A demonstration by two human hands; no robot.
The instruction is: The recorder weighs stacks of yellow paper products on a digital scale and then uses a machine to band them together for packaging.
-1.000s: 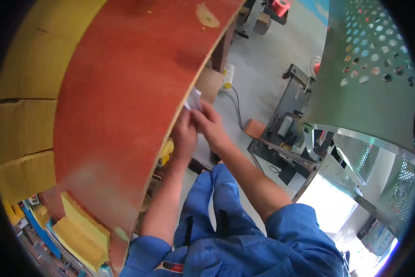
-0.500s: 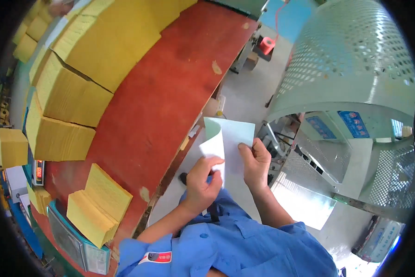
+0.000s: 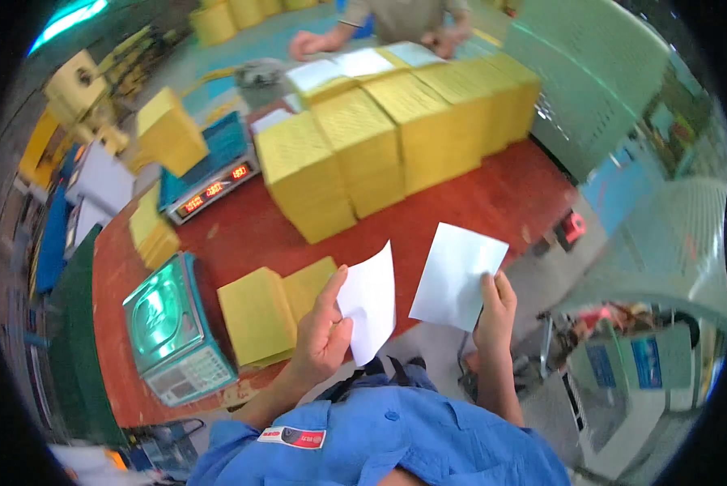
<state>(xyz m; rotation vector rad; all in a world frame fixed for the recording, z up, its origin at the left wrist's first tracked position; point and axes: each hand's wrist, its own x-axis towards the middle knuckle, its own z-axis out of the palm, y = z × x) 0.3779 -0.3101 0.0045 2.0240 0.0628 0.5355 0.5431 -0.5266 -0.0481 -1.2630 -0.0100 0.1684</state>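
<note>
My left hand (image 3: 323, 332) pinches a white sheet of paper (image 3: 370, 306) that curls slightly along its edge. In my right hand (image 3: 495, 312) is a second sheet, pale bluish white (image 3: 459, 275), gripped between thumb and fingers at its right edge. A gap separates the two sheets, and both are held up above the front edge of the red table (image 3: 218, 243). Just left of my left hand lie yellow paper stacks (image 3: 257, 316), leaning side by side. Farther back stands a row of tall yellow paper stacks (image 3: 372, 154).
At the left of the table sits a scale with a shiny pan (image 3: 165, 316). Behind it, another scale with red digits (image 3: 214, 190) bears a yellow block (image 3: 169, 130). Across the table is a person in a grey-brown shirt (image 3: 400, 20). A perforated pale green machine guard (image 3: 663, 251) stands at right.
My view has swung left toward the table. The two sheets, overlapping before, are now apart, one in each hand. A co-worker has come into view at the far side.
</note>
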